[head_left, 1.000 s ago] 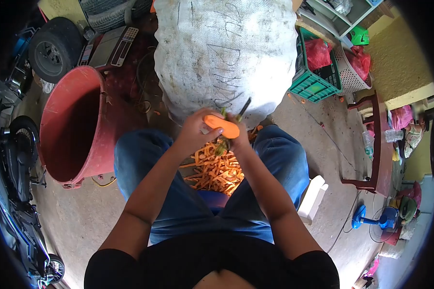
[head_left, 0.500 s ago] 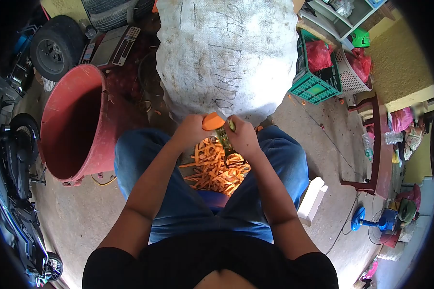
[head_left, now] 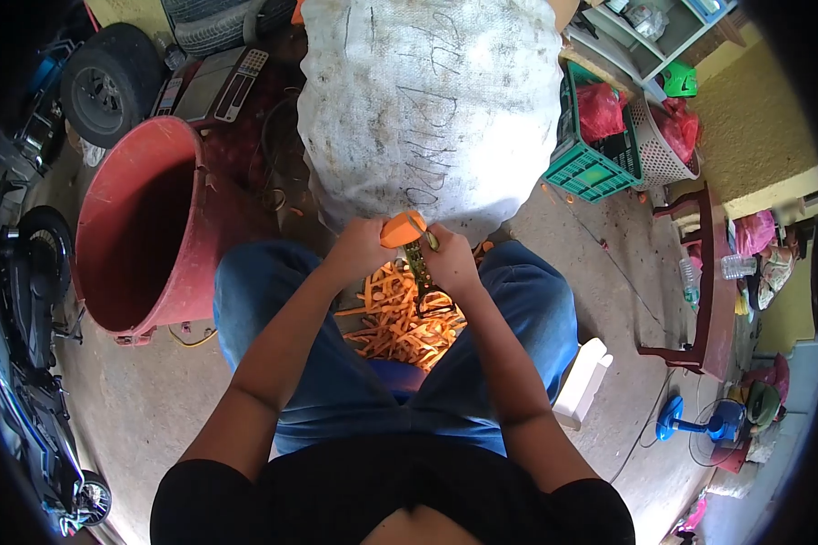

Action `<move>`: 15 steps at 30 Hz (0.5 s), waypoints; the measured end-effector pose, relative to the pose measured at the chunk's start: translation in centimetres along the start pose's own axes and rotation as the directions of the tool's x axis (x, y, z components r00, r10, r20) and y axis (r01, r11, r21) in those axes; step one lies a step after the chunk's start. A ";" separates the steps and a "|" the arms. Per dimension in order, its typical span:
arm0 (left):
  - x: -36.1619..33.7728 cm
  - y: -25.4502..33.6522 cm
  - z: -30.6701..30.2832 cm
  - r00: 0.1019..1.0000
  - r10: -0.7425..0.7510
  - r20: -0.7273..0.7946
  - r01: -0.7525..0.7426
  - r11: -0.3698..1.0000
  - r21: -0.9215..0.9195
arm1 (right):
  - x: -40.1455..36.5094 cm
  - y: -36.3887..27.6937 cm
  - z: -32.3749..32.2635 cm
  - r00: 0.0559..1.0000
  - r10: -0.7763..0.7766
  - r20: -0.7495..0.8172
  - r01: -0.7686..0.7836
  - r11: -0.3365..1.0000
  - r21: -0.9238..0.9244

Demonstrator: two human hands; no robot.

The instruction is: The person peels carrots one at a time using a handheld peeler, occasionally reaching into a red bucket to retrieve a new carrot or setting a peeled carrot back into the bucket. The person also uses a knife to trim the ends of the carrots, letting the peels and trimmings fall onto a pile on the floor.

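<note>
My left hand (head_left: 361, 247) is closed around a peeled orange root vegetable (head_left: 398, 231) with flat cut faces. A knife with a greenish handle (head_left: 432, 241) sits in my right hand (head_left: 452, 261), its short blade (head_left: 416, 221) against the vegetable's right end. Below my right hand hangs a dark, green-and-yellow speckled strip (head_left: 416, 265); what it belongs to is unclear. Beneath both hands, between my knees, lies a heap of orange strips (head_left: 400, 318). Part of a blue container (head_left: 396, 373) shows at the heap's near side.
A big white woven sack (head_left: 432, 100) with handwriting stands right ahead. To the left are a red tub (head_left: 186, 182), a scale (head_left: 214, 84) and a wheel (head_left: 109, 86). On the right are a green crate (head_left: 595, 173), a wooden frame (head_left: 713, 282), a blue fan (head_left: 700, 425) and a white box (head_left: 582, 386).
The knife blade has turned and now lies across the vegetable's end. Both hands stay close together in nearly the same place. The whole view has shifted slightly.
</note>
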State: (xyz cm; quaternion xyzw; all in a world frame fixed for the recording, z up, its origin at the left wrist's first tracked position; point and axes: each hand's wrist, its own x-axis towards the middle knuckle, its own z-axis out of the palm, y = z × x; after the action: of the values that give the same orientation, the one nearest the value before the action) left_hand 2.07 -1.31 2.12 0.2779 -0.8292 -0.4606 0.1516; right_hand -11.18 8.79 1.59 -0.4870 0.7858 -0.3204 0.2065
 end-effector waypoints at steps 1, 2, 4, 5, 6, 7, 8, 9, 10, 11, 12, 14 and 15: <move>-0.2 0.4 -0.3 0.999 -0.031 0.015 0.030 0.999 0.039 | 0.1 0.4 0.3 1.000 0.015 0.012 -0.015 1.000 0.011; -0.3 0.7 -0.4 0.998 -0.061 0.030 0.059 0.995 0.077 | 0.5 1.4 0.9 1.000 0.013 0.016 -0.014 1.000 0.010; -1.6 0.7 0.1 0.971 0.023 0.237 0.048 0.957 -0.286 | 1.1 2.7 1.0 0.993 0.057 0.107 -0.066 0.995 0.080; -2.1 0.7 0.2 0.901 0.179 0.396 0.106 0.793 -0.600 | 1.0 3.4 0.5 0.949 0.234 0.209 -0.261 0.959 0.112; -2.3 1.4 -0.1 0.896 0.182 0.405 0.108 0.796 -0.596 | 1.4 4.4 1.1 0.949 0.240 0.202 -0.267 0.957 0.118; -2.4 2.6 -0.3 0.890 0.167 0.424 0.131 0.797 -0.589 | 2.0 6.4 2.5 0.951 0.241 0.192 -0.248 0.969 0.009; -2.6 3.3 -0.5 0.885 0.151 0.440 0.154 0.797 -0.584 | 2.2 8.0 3.6 0.953 0.241 0.186 -0.225 0.969 -0.103; -2.4 3.2 -0.9 0.919 0.086 0.385 0.147 0.830 -0.538 | 2.1 7.9 3.9 0.949 0.206 0.237 -0.206 0.978 -0.023; -2.5 3.3 -1.5 0.920 0.088 0.381 0.145 0.828 -0.541 | 1.8 7.8 4.2 0.950 0.204 0.238 -0.204 0.979 -0.027; -2.5 3.5 -2.4 0.932 0.061 0.357 0.143 0.843 -0.518 | 1.3 7.6 4.5 0.913 0.250 0.323 -0.222 0.967 -0.123; -2.7 3.7 -3.3 0.943 0.034 0.332 0.144 0.857 -0.495 | 0.9 7.3 4.7 0.865 0.303 0.400 -0.231 0.948 -0.219; -3.2 4.0 -5.8 0.955 0.064 0.290 0.052 0.925 -0.376 | 0.7 7.1 5.1 0.865 0.254 0.433 -0.133 0.948 -0.290; -3.4 4.1 -7.3 0.962 0.109 0.251 -0.045 0.968 -0.247 | 0.6 6.4 4.5 0.827 0.271 0.492 -0.118 0.940 -0.319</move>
State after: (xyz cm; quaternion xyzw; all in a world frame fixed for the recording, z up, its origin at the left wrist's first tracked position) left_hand 7.15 -2.49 9.50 0.1617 -0.7907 -0.5835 0.0908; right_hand -12.61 8.88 -6.13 -0.4966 0.7808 -0.0386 0.3771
